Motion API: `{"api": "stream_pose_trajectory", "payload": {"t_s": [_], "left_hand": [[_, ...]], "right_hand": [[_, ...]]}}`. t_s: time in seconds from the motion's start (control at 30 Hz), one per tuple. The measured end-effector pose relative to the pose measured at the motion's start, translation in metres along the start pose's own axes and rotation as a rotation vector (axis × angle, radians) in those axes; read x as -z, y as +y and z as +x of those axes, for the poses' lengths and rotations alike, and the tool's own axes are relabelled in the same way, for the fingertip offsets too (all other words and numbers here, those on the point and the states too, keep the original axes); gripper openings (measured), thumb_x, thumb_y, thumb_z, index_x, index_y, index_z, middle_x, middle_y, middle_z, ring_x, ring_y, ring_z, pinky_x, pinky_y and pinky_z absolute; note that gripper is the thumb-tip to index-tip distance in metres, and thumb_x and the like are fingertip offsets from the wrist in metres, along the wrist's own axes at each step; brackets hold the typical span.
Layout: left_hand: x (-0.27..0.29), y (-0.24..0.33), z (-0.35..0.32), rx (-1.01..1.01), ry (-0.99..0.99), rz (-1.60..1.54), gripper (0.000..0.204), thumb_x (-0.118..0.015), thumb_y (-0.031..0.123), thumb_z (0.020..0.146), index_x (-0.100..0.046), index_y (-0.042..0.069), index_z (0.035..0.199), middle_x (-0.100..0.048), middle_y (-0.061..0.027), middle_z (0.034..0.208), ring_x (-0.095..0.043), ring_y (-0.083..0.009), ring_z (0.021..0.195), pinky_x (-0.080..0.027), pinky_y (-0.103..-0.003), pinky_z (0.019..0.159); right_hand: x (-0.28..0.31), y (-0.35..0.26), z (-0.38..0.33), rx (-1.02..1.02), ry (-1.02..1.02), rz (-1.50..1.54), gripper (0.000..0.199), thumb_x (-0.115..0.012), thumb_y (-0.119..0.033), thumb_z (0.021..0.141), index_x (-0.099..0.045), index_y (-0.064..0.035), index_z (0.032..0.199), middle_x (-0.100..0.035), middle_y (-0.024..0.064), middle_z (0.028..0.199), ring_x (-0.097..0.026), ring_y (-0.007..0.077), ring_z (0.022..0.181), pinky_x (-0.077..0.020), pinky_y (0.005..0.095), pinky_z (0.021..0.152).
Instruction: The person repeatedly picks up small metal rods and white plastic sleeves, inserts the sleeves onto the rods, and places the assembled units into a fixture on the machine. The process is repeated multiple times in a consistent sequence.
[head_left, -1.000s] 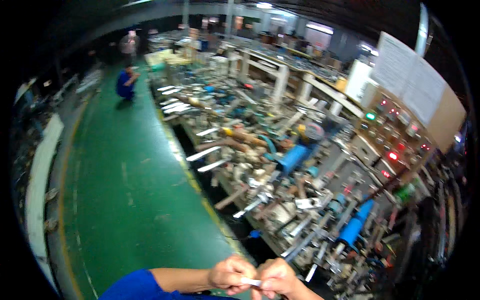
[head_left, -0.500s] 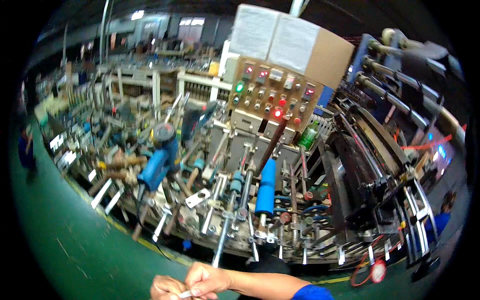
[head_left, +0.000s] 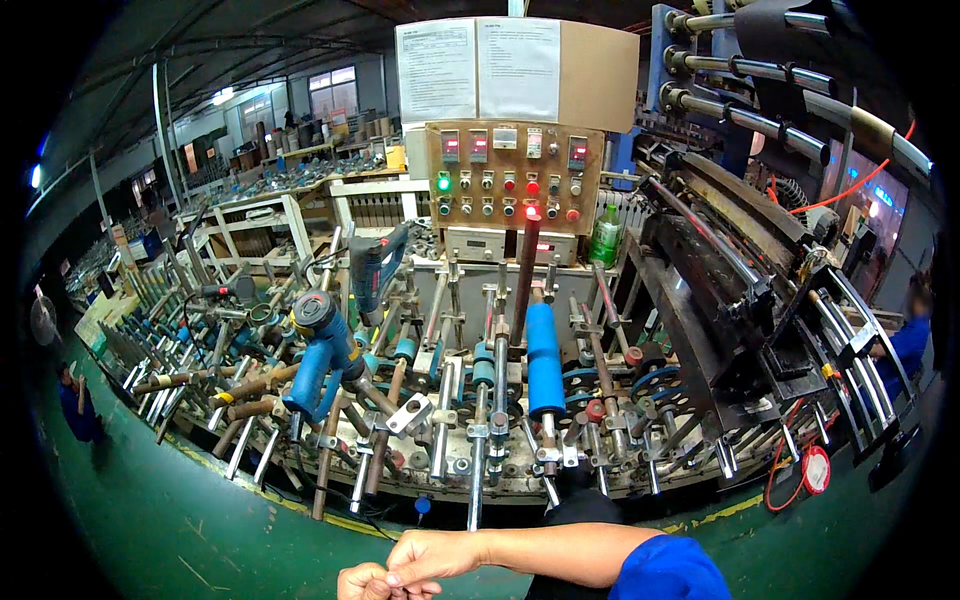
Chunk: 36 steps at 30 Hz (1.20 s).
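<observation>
My right hand (head_left: 432,556) comes in at the lower edge with its fingers pinched together, the blue sleeve (head_left: 670,570) pushed up the forearm. Against its fingertips, my left hand (head_left: 362,582) is curled closed, partly cut off by the picture's edge. Whatever lies between the fingers is too hidden to make out. Just beyond the hands stands a long machine frame with many metal rods (head_left: 478,455) and a blue roller (head_left: 544,360). A blue heat gun (head_left: 312,375) rests on the rods to the left, with another blue power tool (head_left: 370,275) behind it.
A control panel (head_left: 505,180) with lit displays faces me, papers (head_left: 518,70) above it. To its right are a green bottle (head_left: 606,238) and a dark press-like unit (head_left: 720,290). A red-rimmed gauge (head_left: 816,470) hangs low right. People in blue stand at far left (head_left: 78,405) and right (head_left: 908,340).
My view has turned and steadied, so the machine sits lower and the panel farther left. Both hands stay together; a small white piece seen at the fingertips before no longer shows.
</observation>
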<state>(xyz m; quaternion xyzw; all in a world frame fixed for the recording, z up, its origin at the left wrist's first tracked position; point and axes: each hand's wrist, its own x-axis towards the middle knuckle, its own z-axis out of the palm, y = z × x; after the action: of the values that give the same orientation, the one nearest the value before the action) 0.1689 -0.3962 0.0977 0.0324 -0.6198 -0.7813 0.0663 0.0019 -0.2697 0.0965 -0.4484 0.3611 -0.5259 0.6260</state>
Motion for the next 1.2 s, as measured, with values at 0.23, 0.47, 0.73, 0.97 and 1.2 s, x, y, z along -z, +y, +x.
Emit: {"api": "stream_pose_trajectory", "payload": {"t_s": [0.23, 0.47, 0.73, 0.97, 1.2], "left_hand": [[-0.01, 0.018, 0.003, 0.152, 0.044, -0.034, 0.057, -0.054, 0.047, 0.104, -0.06, 0.001, 0.071, -0.071, -0.0144, 0.072, -0.052, -0.0084, 0.046, -0.04, -0.022, 0.043], [-0.007, -0.008, -0.005, 0.069, 0.055, -0.314, 0.048, -0.055, 0.032, 0.102, -0.052, 0.005, 0.063, -0.06, -0.0111, 0.055, -0.048, -0.0132, 0.037, -0.038, -0.026, 0.036], [-0.011, -0.009, -0.009, -0.003, 0.073, -0.407, 0.048, -0.059, 0.03, 0.101, -0.048, 0.008, 0.059, -0.056, -0.008, 0.05, -0.051, -0.0154, 0.035, -0.045, -0.03, 0.035], [-0.014, -0.007, 0.007, -0.145, -0.128, -0.464, 0.053, -0.059, 0.033, 0.102, -0.048, 0.009, 0.056, -0.054, -0.0064, 0.045, -0.052, -0.0185, 0.035, -0.058, -0.043, 0.052], [-0.014, -0.002, 0.01, -0.12, -0.169, -0.468, 0.054, -0.058, 0.034, 0.102, -0.05, 0.008, 0.055, -0.054, -0.0072, 0.044, -0.053, -0.0214, 0.036, -0.059, -0.046, 0.059]], "right_hand": [[-0.003, -0.01, -0.001, -0.026, -0.001, -0.004, 0.048, -0.066, -0.044, 0.101, -0.068, -0.0004, 0.081, -0.063, 0.0002, 0.066, -0.058, 0.0059, 0.055, -0.0453, 0.0222, 0.051], [-0.001, 0.018, 0.006, 0.088, -0.008, -0.036, 0.042, -0.068, -0.035, 0.1, -0.066, -0.0011, 0.075, -0.06, 0.0001, 0.06, -0.055, 0.0057, 0.051, -0.041, 0.0221, 0.048], [-0.017, -0.019, -0.008, 0.095, 0.013, 0.108, 0.038, -0.067, -0.028, 0.101, -0.065, -0.0004, 0.074, -0.058, 0.0014, 0.057, -0.054, 0.0075, 0.047, -0.0408, 0.0235, 0.046], [-0.018, -0.024, -0.013, 0.188, 0.041, 0.165, 0.034, -0.066, -0.021, 0.101, -0.064, 0.0007, 0.075, -0.056, 0.0023, 0.051, -0.056, 0.011, 0.045, -0.0447, 0.0252, 0.044], [-0.021, -0.033, -0.019, 0.182, 0.074, 0.156, 0.04, -0.067, -0.027, 0.1, -0.06, -0.0026, 0.069, -0.054, 0.0019, 0.05, -0.054, 0.0106, 0.045, -0.0432, 0.0254, 0.044]]}}
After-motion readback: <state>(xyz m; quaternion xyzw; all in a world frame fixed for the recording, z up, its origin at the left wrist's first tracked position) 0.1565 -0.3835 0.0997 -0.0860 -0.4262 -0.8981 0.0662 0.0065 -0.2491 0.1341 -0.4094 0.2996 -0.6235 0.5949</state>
